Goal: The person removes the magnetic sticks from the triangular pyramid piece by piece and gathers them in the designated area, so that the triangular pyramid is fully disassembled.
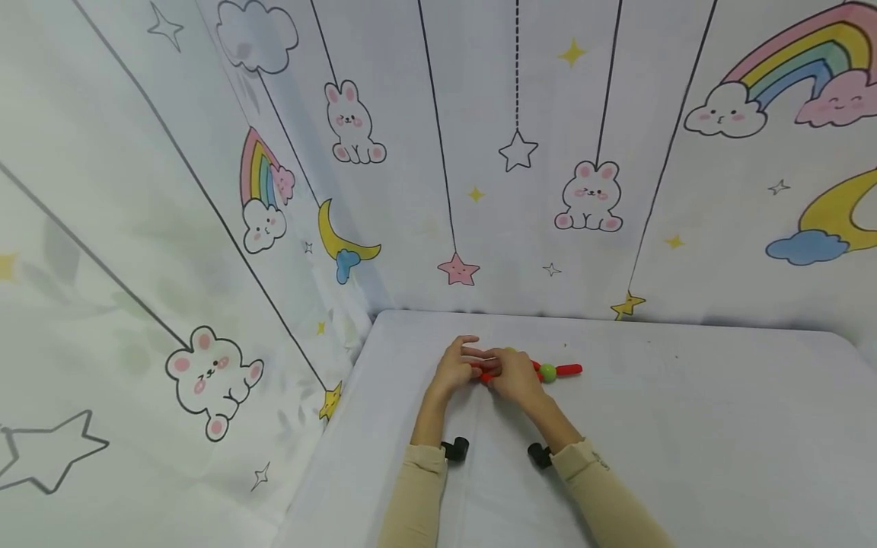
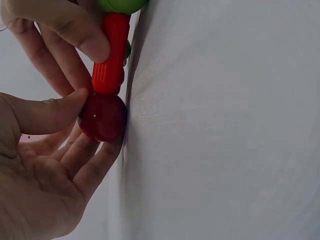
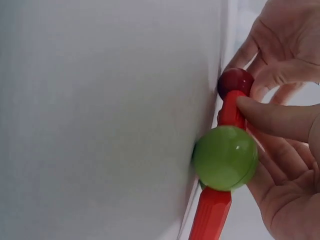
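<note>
At head-view three o'clock from the left hand [image 1: 452,371]: dark red ball [image 2: 103,118], pinched in its fingers. Red rod [image 2: 113,55], pinched by the right hand [image 1: 517,376]; long axis roughly nine-to-three, end against ball.

On one side of the green ball [image 3: 226,157] the right hand [image 3: 295,192] pinches a red rod [image 3: 230,112] and the left hand [image 3: 287,40] holds a dark red ball [image 3: 233,82], with a second rod [image 3: 210,215] joined opposite.

Rods [image 3: 211,215] and balls [image 3: 226,158] seemingly lie on the table [image 1: 699,434]; cloth [image 1: 397,205] behind.
</note>
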Available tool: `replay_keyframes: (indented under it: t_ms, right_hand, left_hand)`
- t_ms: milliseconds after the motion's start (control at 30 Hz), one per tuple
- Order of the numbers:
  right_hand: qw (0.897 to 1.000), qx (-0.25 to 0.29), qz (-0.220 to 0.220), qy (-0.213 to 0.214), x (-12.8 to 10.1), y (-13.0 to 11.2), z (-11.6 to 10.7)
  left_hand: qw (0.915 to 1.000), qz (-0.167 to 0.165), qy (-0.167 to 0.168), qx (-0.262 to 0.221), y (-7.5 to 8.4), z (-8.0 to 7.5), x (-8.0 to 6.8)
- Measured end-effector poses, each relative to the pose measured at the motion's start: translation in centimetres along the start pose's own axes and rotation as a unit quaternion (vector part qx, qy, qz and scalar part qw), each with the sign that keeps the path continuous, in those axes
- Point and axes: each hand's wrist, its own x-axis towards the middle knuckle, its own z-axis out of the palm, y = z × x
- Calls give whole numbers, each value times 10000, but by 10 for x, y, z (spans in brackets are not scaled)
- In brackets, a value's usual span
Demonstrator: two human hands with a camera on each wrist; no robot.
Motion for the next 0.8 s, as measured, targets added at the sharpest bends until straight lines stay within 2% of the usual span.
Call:
replay_keyframes:
  t_ms: [200, 333, 533, 800]
  right_hand:
    - [9998, 58, 26, -184, 0, 1, -2]
    - [9990, 305, 111, -312, -1, 1, -3]
    - [9970, 596, 213, -437, -2, 3, -4]
    - [9974, 577, 54, -417, -1, 3, -6]
  left_hand:
    - [9986, -10, -208, -481, 0, -2, -1]
    - [9980, -48, -275, -570, -1, -5, 0]
    - [9982, -73, -207, -562, -4, -7, 2]
    - [9976, -149, 17, -674, -2, -8, 1]
